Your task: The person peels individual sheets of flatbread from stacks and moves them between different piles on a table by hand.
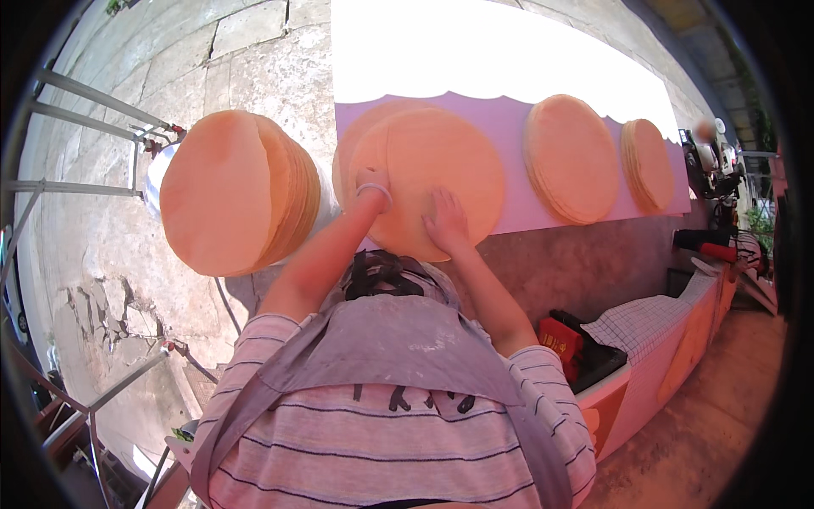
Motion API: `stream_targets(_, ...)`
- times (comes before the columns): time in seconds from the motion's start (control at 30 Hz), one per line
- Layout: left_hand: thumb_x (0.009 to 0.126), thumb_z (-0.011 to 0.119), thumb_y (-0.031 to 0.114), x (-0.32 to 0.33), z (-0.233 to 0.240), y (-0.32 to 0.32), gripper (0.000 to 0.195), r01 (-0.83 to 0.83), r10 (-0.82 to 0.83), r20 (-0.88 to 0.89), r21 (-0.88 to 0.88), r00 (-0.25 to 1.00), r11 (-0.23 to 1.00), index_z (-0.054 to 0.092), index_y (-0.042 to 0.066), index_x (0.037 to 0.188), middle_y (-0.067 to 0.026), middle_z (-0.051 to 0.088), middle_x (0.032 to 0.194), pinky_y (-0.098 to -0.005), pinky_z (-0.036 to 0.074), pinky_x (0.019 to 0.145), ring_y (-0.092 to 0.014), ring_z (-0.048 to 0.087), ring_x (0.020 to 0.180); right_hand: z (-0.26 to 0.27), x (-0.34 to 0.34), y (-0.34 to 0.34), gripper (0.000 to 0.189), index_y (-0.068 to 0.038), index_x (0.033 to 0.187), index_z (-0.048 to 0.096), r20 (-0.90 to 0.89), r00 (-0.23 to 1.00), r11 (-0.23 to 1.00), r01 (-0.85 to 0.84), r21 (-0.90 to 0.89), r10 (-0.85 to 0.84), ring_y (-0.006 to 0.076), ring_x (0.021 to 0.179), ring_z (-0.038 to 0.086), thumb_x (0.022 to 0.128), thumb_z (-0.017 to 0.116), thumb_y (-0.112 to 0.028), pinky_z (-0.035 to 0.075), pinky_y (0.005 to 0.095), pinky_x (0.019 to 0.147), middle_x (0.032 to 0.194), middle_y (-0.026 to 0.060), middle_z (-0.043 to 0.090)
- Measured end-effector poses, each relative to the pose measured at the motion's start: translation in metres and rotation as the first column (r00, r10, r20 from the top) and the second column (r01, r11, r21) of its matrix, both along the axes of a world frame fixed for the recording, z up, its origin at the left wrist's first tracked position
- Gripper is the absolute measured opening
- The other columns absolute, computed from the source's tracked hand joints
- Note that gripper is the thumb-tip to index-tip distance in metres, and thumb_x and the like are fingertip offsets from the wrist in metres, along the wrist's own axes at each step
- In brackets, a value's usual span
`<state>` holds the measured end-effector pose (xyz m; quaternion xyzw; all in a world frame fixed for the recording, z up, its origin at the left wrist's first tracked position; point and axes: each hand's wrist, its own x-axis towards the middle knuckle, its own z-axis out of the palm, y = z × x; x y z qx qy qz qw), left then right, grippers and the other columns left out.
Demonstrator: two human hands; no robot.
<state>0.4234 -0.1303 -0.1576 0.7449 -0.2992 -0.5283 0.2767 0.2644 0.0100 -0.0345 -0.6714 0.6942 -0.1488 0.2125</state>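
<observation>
A large, thin round sheet (439, 149), pale orange and dough-like, lies before me on top of other round sheets at the table's near left. My right hand (448, 219) rests palm-down on its near right part, fingers extended and holding nothing. At the sheet's left side is my left hand (372, 178), with a pale bracelet at its wrist. Its fingertips are hidden, seemingly by the sheet, so I cannot tell whether they grip it. To the left of both hands stands a tall stack of similar round sheets (216, 191), its top sheet partly folded or offset.
Two more stacks, a wider one (569, 159) and a smaller one (654, 165), stand farther right on the table (509, 219), whose far part is glaring in sunlight. Metal frames (95, 127) stand at left. A counter (668, 318) holding a red box (559, 340) runs at right.
</observation>
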Motion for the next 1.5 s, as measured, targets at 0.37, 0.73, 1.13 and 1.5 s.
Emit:
stream_targets(0.37,0.080,0.056,0.012,-0.028,0.105,0.002,0.018,0.349,-0.111,0.602,-0.293,0.790,0.890,0.052,0.003,0.096,-0.0146,0.061,0.089,-0.0374,0.046,0.066,-0.028,0.060,0.078,-0.011,-0.046,0.016,0.068,-0.007,0.133,0.035,-0.006,0.987,0.982,-0.158,0.101,0.159,0.0266,0.133,0.022,0.077,0.059,-0.036,0.023,0.0388,0.105,0.144,0.0131,0.025)
stream_targets(0.73,0.083,0.053,0.006,-0.055,0.217,0.030,0.029,0.660,-0.520,0.420,-0.585,0.744,0.472,0.045,0.003,0.111,-0.0084,0.058,0.075,-0.0286,0.044,0.061,-0.019,0.057,0.066,0.092,-0.028,-0.094,0.071,0.005,0.128,0.034,0.851,0.157,0.864,0.153,0.480,-0.501,0.0228,0.092,0.057,0.083,0.056,-0.045,0.046,0.0334,0.077,0.093,0.0134,0.057)
stream_targets(1.13,0.088,0.047,0.001,0.223,0.216,0.106,0.017,-0.216,0.419,0.013,-0.843,0.908,0.493,0.055,-0.003,0.102,-0.0091,0.059,0.098,-0.0244,0.043,0.085,-0.015,0.056,0.092,0.093,-0.187,-0.056,0.042,-0.004,0.127,0.040,0.890,-0.246,0.835,0.319,0.448,-0.384,0.0250,0.111,0.050,0.095,0.040,-0.031,0.045,0.0390,0.090,0.121,0.0094,0.051)
stream_targets(1.5,0.090,0.045,0.045,0.296,0.217,0.056,0.054,-0.266,0.104,-0.448,-0.315,0.888,0.911,0.043,0.004,0.126,-0.0075,0.052,0.121,-0.0331,0.041,0.092,-0.017,0.050,0.109,0.258,-0.089,-0.095,0.040,-0.004,0.119,0.049,0.997,-0.035,0.922,0.380,0.078,-0.070,0.0182,0.098,0.055,0.089,0.051,-0.031,0.044,0.0311,0.085,0.110,0.0067,0.057)
